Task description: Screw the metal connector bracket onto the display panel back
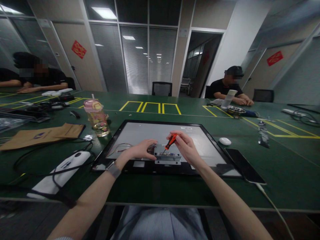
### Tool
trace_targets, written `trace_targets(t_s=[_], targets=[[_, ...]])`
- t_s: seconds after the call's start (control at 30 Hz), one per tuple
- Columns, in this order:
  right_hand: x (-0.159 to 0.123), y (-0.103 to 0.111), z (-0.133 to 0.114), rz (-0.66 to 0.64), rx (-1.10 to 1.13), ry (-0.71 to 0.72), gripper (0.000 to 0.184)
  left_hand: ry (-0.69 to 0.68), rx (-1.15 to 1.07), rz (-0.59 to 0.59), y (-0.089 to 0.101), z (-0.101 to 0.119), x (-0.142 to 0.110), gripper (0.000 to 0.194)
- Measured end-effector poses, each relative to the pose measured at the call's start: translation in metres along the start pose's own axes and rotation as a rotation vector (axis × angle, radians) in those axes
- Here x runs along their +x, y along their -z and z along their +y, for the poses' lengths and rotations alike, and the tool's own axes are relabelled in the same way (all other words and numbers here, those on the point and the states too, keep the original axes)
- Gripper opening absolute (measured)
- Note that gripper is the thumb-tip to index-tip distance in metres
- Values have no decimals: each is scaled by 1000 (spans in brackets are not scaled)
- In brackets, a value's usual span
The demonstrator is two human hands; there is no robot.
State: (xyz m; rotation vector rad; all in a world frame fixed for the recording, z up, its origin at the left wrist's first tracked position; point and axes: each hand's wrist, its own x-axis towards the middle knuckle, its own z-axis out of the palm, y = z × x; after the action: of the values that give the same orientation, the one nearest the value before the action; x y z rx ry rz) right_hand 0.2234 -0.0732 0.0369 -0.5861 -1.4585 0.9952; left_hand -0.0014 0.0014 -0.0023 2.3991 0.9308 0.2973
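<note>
On the green table [140, 191], a pink-topped bottle [97, 118] stands near a brown paper bag [42, 136] at the left, a phone [245, 165] with a pale cord [275, 204] lies near a small white case [225, 141] at the right, and at the far side a person in black [217, 89] sits near a metal bowl [233, 114].

Left hand [143, 149] curved (thumb [151, 156] apart), right hand [184, 143] pinching.

The screwdriver [171, 142] is orange and black, the tabletop [170, 188] green.
</note>
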Motion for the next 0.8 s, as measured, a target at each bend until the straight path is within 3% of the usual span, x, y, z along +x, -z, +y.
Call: trace_targets(t_s=[0.3,0.6,0.8], targets=[[-1,2,1,23,-156,56,18,12,-11,0,1,1,-1,75],[1,1,1,-10,-57,44,24,14,-10,-3,1,2,0,74],[0,0,0,12,-149,42,28,8,-7,-1,1,0,0,73]])
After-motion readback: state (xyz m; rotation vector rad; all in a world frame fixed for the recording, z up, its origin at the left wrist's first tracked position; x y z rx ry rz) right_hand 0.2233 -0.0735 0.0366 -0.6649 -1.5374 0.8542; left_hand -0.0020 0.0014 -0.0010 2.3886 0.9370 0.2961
